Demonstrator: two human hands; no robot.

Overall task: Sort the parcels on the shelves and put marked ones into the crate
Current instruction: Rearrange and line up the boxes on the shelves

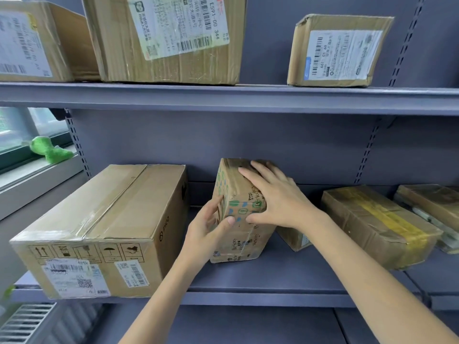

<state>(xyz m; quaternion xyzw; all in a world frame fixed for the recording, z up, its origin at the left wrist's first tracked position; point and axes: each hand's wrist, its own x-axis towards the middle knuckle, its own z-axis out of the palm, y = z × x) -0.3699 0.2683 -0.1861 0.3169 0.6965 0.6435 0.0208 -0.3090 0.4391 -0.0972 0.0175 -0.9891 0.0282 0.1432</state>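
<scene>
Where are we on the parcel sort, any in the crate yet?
Done: nothing visibly; no crate is in view. In hand: both hands are on the small printed parcel on the lower shelf, left hand gripping its near corner, right hand laid over its top. Left: the large Pico box, the yellow-taped parcel and three boxes on the upper shelf remain shelved.
</scene>
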